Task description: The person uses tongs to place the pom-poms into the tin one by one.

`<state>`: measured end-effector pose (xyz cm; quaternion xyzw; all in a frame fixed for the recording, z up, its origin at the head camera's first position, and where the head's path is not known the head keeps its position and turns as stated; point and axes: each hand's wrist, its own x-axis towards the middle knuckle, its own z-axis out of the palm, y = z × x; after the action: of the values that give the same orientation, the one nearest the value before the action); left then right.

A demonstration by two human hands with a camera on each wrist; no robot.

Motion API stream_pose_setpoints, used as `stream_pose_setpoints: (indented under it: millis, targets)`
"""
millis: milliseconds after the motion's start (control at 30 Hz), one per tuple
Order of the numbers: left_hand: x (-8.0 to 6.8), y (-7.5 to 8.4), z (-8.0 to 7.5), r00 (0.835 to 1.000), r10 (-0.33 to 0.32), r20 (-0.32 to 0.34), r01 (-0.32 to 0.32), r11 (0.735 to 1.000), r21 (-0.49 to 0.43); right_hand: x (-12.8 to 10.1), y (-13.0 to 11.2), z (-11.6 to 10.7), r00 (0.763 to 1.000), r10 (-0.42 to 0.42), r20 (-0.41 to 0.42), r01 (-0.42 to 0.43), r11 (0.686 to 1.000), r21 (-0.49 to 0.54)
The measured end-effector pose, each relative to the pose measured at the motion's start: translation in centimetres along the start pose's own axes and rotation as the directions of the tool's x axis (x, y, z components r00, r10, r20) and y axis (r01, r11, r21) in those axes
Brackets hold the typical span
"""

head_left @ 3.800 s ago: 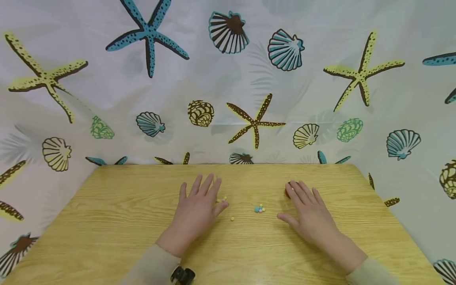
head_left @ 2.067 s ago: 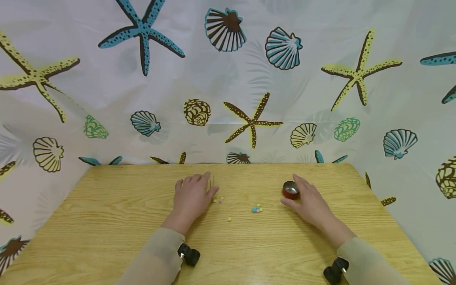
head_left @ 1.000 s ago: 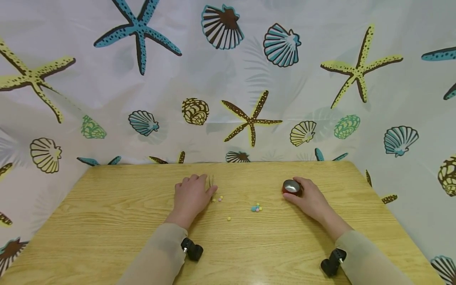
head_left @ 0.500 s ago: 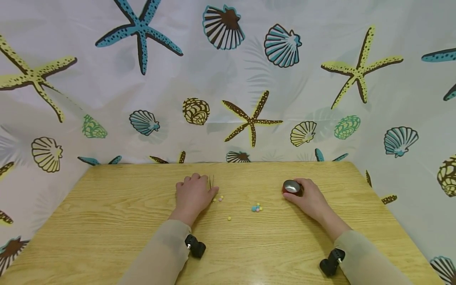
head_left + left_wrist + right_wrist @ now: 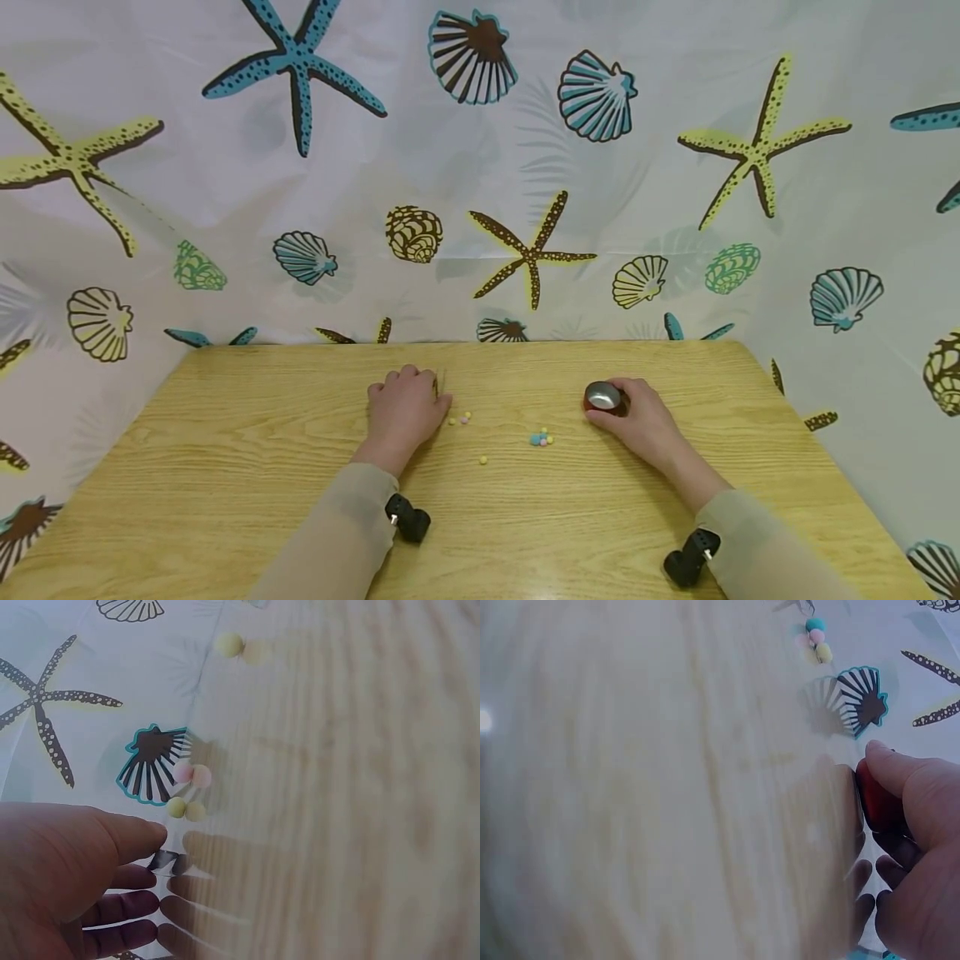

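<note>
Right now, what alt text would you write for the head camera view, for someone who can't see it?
A person's right hand grips a small round red tin with a silver inside on a light wooden table, while the left hand rests curled near thin metal tweezers. Tiny pastel beads lie scattered between the hands; a seashell-and-starfish printed cloth hangs behind.

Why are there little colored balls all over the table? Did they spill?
It looks that way. Small beads lie loose on the bare table, scattered between both hands, while the red cup that the right hand grips appears to hold none.
</note>
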<state>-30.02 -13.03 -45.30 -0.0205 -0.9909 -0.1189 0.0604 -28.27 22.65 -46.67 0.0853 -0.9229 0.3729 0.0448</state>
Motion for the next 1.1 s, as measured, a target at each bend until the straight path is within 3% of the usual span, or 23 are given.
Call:
stream_pose_setpoints:
  millis: [533,1100]
  targets:
    - [-0.9,-0.8,-0.3,1.000,-0.006,-0.011,0.006,1.000,-0.023,-0.1,-1.6,2.0,0.999,-0.002,0.048,-0.001,0.998,0.069]
    - [-1.3,-1.3,-0.4,1.000,-0.010,-0.029,0.009,0.999,-0.035,-0.1,-1.9,2.3,0.997,0.022,0.069,-0.030,0.991,0.131]
